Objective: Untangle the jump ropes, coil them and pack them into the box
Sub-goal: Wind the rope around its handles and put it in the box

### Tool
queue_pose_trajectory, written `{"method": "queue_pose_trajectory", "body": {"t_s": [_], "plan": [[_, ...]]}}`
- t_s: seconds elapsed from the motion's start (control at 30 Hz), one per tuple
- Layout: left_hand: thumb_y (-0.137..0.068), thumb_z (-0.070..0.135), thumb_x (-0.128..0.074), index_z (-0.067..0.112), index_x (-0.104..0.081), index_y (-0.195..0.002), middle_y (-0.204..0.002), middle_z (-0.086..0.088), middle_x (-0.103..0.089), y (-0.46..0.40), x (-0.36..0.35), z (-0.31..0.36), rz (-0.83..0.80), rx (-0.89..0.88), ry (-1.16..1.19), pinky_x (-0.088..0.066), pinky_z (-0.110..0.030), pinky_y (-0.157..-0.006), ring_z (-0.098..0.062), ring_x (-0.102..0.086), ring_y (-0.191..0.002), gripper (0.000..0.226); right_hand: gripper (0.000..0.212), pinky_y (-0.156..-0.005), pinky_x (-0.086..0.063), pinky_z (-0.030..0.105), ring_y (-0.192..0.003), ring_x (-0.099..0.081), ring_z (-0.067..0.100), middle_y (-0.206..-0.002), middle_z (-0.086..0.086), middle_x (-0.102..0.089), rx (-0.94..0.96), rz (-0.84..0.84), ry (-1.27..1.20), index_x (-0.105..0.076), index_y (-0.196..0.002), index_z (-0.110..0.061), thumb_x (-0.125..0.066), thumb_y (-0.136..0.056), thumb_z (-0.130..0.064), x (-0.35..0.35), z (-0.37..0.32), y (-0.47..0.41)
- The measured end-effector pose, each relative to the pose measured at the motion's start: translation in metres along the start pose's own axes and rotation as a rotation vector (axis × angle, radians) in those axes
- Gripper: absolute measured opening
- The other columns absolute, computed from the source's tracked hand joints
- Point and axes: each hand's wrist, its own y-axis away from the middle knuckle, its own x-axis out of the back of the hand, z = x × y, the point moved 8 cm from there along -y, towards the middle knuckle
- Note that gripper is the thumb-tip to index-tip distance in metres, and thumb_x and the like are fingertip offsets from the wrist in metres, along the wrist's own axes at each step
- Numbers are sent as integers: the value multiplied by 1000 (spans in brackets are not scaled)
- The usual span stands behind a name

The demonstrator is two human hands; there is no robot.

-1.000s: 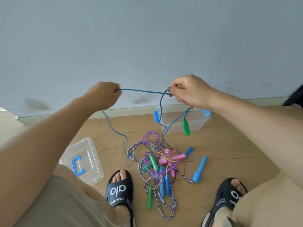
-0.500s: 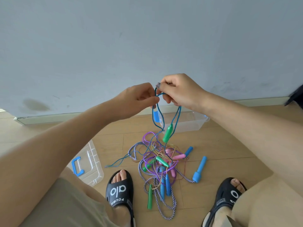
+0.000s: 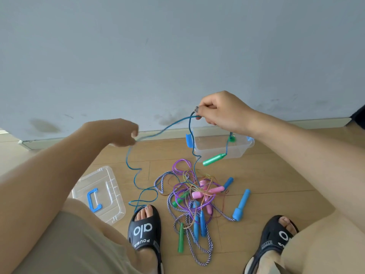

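A thin blue jump rope (image 3: 164, 127) runs between my two raised hands. My right hand (image 3: 219, 110) pinches gathered loops of it, and a green handle (image 3: 214, 159) dangles below that hand. My left hand (image 3: 120, 133), lower and to the left, grips the same rope, which falls from it in waves to the floor. A tangled pile of ropes (image 3: 195, 196) with pink, blue, green and purple parts lies on the floor between my feet. The clear plastic box (image 3: 221, 149) with blue latches stands open by the wall, behind the pile.
The box's clear lid (image 3: 102, 194) with a blue handle lies on the floor at the left. My feet in black slides (image 3: 145, 226) stand on either side of the pile. A grey wall rises behind the wooden floor.
My left hand has pulled away from the right hand, down and to the left, drawing out a new length of blue rope. The green handle has swung to the right.
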Motion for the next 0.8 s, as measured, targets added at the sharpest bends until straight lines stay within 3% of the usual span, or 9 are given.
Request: {"method": "queue_pose_trajectory", "body": {"t_s": [0.07, 0.17, 0.27, 0.3, 0.43, 0.53, 0.6, 0.7, 0.8], "plan": [[-94, 37, -64, 24, -51, -131, -125, 6, -62, 9, 9, 29, 77, -182, 374, -45, -31, -98, -14, -59, -117, 42, 26, -45, -30, 13, -42, -40, 2, -53, -8, -53, 4, -11, -29, -71, -86, -10, -54, -99, -25, -3, -2, 0], [-94, 39, -63, 28, -60, -113, -110, 17, -69, 32, 40, 78, 238, -433, 735, -48, -17, -87, 4, -63, -99, 22, 26, -46, -31, 17, -41, -38, 4, -55, -6, -59, 18, -29, -55, -70, -84, -14, -52, -99, -24, -9, -10, -1], [-99, 38, -52, 19, -61, -92, -83, 16, -72, 45, 57, 99, 349, -478, 675, -38, -13, -53, -3, -51, -61, 22, 27, -46, -31, 25, -47, -37, 14, -58, -4, -63, 42, -20, -109, -70, -82, -12, -51, -99, -24, -11, -16, -4], [-101, 36, -49, 16, -59, -89, -78, 11, -73, 46, 59, 102, 365, -481, 661, -36, -14, -49, -4, -47, -55, 25, 28, -46, -30, 26, -48, -37, 15, -59, -4, -64, 45, -19, -118, -70, -83, -10, -51, -99, -24, -11, -16, -5], [-98, 40, -55, 22, -56, -97, -72, 7, -65, 45, 56, 101, 343, -503, 713, -44, -23, -63, -8, -65, -68, 18, 26, -43, -30, 21, -41, -36, 10, -61, -1, -64, 44, -22, -163, -69, -88, -7, -52, -100, -22, -10, -15, -4], [-98, 34, -57, 23, -61, -92, -72, 11, -55, 45, 59, 101, 351, -542, 788, -49, -21, -65, -10, -61, -63, 13, 26, -42, -30, 19, -39, -36, 7, -64, 2, -64, 42, -32, -197, -68, -91, -4, -52, -100, -22, -10, -15, -3], [-98, 28, -58, 19, -64, -85, -64, 15, -56, 44, 60, 98, 343, -516, 821, -45, -12, -60, -5, -54, -59, 17, 26, -43, -30, 20, -41, -35, 8, -63, -1, -65, 45, -40, -162, -69, -90, -6, -52, -100, -22, -11, -16, -3], [-95, 30, -61, 18, -67, -83, -58, 15, -59, 38, 57, 87, 331, -463, 707, -39, -8, -53, -2, -53, -56, 18, 25, -45, -31, 19, -41, -36, 8, -56, -6, -62, 45, -52, -65, -69, -87, -7, -54, -100, -23, -12, -14, 0], [-92, 34, -63, 19, -64, -81, -76, 6, -64, 21, 45, 65, 322, -370, 434, -43, -22, -62, -14, -58, -74, 19, 25, -44, -30, 16, -39, -37, 5, -50, -8, -53, 19, -38, -20, -69, -84, -11, -55, -99, -27, -7, -10, 1]]}}
